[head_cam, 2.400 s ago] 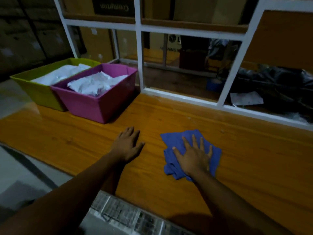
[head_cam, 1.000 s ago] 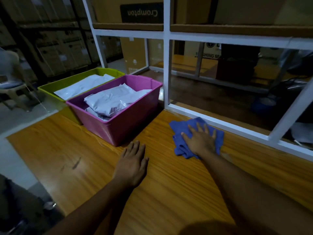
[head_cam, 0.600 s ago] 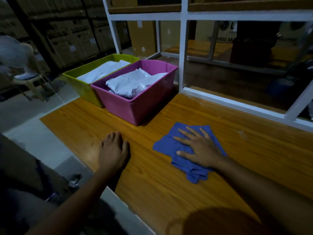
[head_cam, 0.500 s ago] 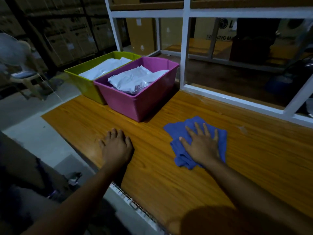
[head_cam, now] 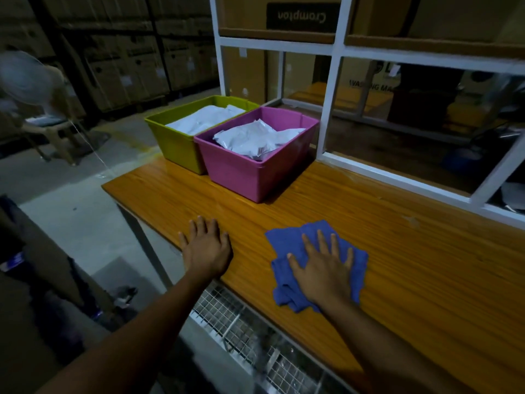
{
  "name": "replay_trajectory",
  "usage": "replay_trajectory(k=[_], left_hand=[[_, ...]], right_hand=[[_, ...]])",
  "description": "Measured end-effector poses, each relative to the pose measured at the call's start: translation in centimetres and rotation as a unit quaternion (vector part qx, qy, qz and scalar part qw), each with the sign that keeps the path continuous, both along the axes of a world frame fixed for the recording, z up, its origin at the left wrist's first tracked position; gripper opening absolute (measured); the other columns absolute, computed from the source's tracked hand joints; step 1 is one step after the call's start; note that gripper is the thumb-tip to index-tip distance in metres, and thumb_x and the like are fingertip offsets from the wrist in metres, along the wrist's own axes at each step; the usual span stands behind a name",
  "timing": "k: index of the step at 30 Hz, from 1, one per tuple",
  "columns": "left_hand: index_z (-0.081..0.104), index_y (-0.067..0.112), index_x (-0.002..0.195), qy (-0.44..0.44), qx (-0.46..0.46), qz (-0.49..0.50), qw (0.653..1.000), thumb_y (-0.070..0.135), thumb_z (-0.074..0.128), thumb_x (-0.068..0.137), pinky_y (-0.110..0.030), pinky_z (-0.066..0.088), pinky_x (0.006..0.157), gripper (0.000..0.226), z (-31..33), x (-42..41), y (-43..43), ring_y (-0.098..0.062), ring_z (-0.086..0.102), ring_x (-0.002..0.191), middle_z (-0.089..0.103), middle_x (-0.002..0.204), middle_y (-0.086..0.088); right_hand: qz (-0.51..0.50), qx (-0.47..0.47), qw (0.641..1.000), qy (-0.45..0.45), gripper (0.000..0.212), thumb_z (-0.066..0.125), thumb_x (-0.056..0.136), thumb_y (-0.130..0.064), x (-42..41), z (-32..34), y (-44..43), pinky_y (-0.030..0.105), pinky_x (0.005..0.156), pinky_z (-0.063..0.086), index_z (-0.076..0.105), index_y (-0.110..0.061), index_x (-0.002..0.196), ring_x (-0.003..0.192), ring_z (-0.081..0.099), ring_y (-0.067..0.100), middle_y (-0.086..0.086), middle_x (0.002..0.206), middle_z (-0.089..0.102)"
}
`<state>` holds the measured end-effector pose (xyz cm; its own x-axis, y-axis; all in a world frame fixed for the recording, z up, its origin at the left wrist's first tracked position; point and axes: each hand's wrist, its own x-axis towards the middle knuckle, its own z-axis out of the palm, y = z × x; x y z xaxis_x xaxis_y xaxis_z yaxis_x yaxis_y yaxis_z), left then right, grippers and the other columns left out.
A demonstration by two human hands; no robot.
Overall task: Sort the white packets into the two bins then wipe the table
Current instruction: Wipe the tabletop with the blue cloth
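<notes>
A wooden surface is seen stretching across a dimly lit storeroom, backed by a white frame with glazed panels. Cardboard boxes are stacked along the far wall at left. Two bins are set side by side, touching, at the far left end of the surface: a pink bin just beside the frame and a green bin to its left. White packets are piled in the pink bin, and more are laid in the green one. A wire mesh is visible below the near edge of the surface. A crumpled blue cloth is held flat on the surface, well apart from the bins, under the right hand, whose fingers are spread and pressed down on it. The left hand is laid palm down at the near edge of the surface, fingers straight and close together, with nothing held.
</notes>
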<state>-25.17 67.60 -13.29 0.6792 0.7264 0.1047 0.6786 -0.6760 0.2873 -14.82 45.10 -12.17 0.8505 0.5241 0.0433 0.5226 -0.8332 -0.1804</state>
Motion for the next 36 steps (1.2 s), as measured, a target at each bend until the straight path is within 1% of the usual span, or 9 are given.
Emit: replay_trajectory(k=[7,9,12,14,16,21,27,30,36], left_hand=[[0.018,0.018,0.152,-0.009,-0.006,0.052,0.999,0.057,0.019,0.097,-0.051,-0.001,0.118,0.067,-0.3,0.5,0.1,-0.032,0.002,0.148,0.007,0.161,-0.016],[0.031,0.02,0.146,-0.014,0.014,0.039,0.999,0.056,0.022,0.096,-0.049,0.013,0.116,0.062,-0.1,0.2,0.8,-0.034,0.018,0.144,0.024,0.155,-0.016],[0.052,0.025,0.12,-0.033,0.07,-0.04,0.996,0.055,0.023,0.093,-0.04,0.038,0.09,0.049,0.6,-1.0,4.2,-0.025,0.041,0.107,0.047,0.113,-0.006],[0.055,0.027,0.117,-0.04,0.078,-0.083,0.993,0.055,0.02,0.092,-0.038,0.037,0.085,0.053,0.7,-1.7,6.1,-0.021,0.036,0.1,0.047,0.11,-0.004],[0.054,0.024,0.123,-0.057,0.081,-0.075,0.992,0.057,0.018,0.091,-0.041,0.035,0.094,0.058,0.4,-1.8,6.7,-0.025,0.037,0.114,0.048,0.126,-0.009],[0.036,0.019,0.144,-0.041,-0.009,0.075,0.996,0.059,0.024,0.094,-0.051,0.007,0.117,0.065,-0.3,-0.3,6.8,-0.035,0.004,0.148,0.013,0.159,-0.018],[0.021,0.012,0.15,-0.054,-0.098,0.21,0.971,0.057,0.024,0.097,-0.05,0.001,0.118,0.069,0.8,1.0,10.7,-0.037,-0.005,0.147,0.001,0.159,-0.024],[0.029,0.005,0.146,-0.06,-0.102,0.206,0.971,0.063,0.016,0.093,-0.054,-0.002,0.118,0.08,-1.5,0.4,16.9,-0.044,-0.003,0.145,0.012,0.154,-0.032],[0.034,0.003,0.145,-0.077,-0.078,0.16,0.981,0.036,0.034,0.103,-0.051,-0.001,0.118,0.054,-0.5,-1.0,21.1,-0.047,0.0,0.144,0.015,0.152,-0.033]], right_hand=[[-0.018,-0.01,1.0,0.015,0.07,0.021,0.092,-0.069,4.0,0.4,4.1,0.062,0.114,0.001,0.017,-0.033,0.152,0.149,-0.003,0.029,0.002,0.163,0.007],[0.013,-0.018,1.0,0.011,0.069,0.022,0.092,-0.067,4.8,0.7,5.1,0.06,0.115,0.002,0.018,-0.033,0.152,0.149,-0.002,0.027,0.0,0.163,0.008],[0.098,-0.03,0.995,-0.004,0.072,0.016,0.089,-0.071,4.2,0.6,5.4,0.056,0.116,-0.001,0.017,-0.036,0.152,0.149,-0.002,0.023,-0.004,0.163,0.006],[0.174,-0.029,0.984,-0.015,0.081,0.003,0.081,-0.075,3.2,0.4,5.2,0.054,0.116,-0.007,0.016,-0.038,0.152,0.15,-0.005,0.019,-0.006,0.163,0.003],[0.243,-0.025,0.969,-0.019,0.082,-0.001,0.08,-0.077,2.4,0.1,5.5,0.051,0.115,-0.012,0.013,-0.039,0.152,0.149,-0.009,0.017,-0.008,0.163,0.0],[0.411,0.012,0.911,0.003,0.075,0.009,0.086,-0.077,2.7,0.1,8.6,0.046,0.117,-0.009,0.022,-0.04,0.15,0.147,-0.011,0.008,-0.011,0.162,0.005],[0.298,0.032,0.954,-0.008,0.079,0.007,0.083,-0.071,0.2,-0.1,12.5,0.046,0.115,-0.014,0.023,-0.035,0.151,0.15,-0.001,0.021,-0.003,0.162,0.011],[0.323,0.058,0.944,-0.028,0.072,0.012,0.091,-0.07,0.0,-0.2,14.4,0.045,0.115,-0.002,0.039,-0.032,0.146,0.148,0.014,0.021,0.0,0.158,0.029],[0.319,0.063,0.946,-0.004,0.086,0.0,0.077,-0.072,0.5,-0.1,19.3,0.043,0.116,-0.014,0.02,-0.034,0.152,0.15,-0.006,0.018,-0.003,0.163,0.006]])
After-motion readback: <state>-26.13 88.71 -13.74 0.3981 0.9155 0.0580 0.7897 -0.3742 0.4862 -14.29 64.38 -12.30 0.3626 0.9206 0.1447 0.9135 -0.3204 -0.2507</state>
